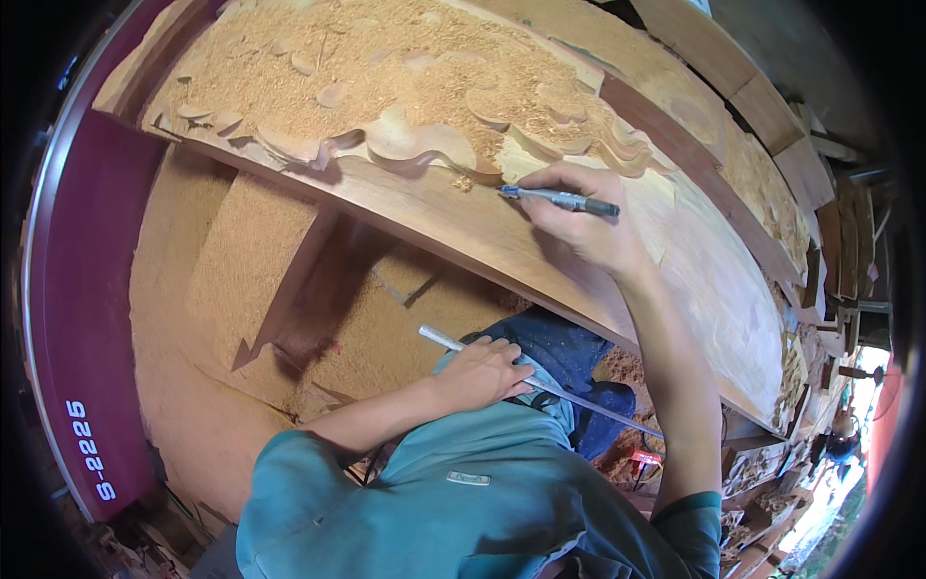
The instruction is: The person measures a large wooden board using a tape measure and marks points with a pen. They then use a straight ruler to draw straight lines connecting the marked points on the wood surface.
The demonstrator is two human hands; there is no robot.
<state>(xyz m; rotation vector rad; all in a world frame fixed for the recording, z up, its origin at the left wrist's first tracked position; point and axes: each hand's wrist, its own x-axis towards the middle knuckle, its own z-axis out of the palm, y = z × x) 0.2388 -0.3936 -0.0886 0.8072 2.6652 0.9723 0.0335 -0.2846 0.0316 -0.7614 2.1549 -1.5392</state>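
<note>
My right hand (586, 220) is closed around a dark marker pen (571, 201). The pen's tip points left and lies over the bare front strip of a large wooden board (405, 198), close to its carved edge; whether it touches the wood I cannot tell. Wavy, scalloped shapes (410, 140) are cut into the board's far part, which sawdust covers thickly. Down by my lap, my left hand (487, 372) is closed on a long, thin silvery-white rod (603, 405). The rod sticks out past both sides of the hand, and its middle is hidden under the fingers.
A purple machine panel (82, 261) runs along the left side. Sawdust covers the floor (198, 376) below the board, beside an upright wooden piece (289, 280). More planks (719, 68) are stacked at the far right. A small red object (646, 457) lies right of my lap.
</note>
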